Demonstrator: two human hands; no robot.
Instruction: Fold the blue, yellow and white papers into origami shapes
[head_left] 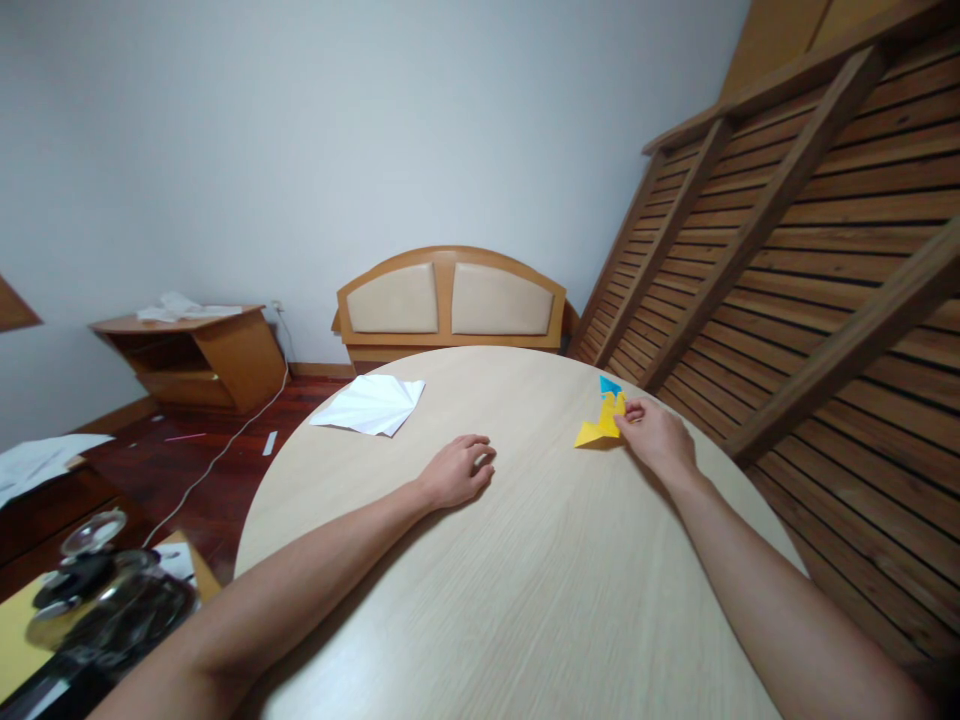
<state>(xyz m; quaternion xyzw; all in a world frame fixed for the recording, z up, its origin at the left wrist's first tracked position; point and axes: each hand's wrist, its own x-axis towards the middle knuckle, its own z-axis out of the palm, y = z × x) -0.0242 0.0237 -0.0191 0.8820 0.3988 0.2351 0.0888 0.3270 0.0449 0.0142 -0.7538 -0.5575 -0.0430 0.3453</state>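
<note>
A blurred glass vessel (124,600) sits at lower left, beside a pale round surface (525,590) over which a person's bare forearms reach. The left hand (457,470) rests near the middle of the surface, its grip loose, fingers gently curled and parted from the thumb, holding nothing. Farther out and to the right, the right hand (660,437) pinches the right edge of a folded yellow paper (600,430), its grip closed down to thumb and fingertips. The yellow paper lies toward the far right of the surface, one point spreading left. Just beyond it shows a small blue paper (610,386); whether the two are joined is unclear. Across from them, near the far left rim, a creased white paper (375,405) lies spread, well apart from both hands. Behind the surface stand a padded headboard (450,300), a low wooden cabinet (202,365) topped with papers, and, at right, a leaning slatted wooden frame (750,255).
</note>
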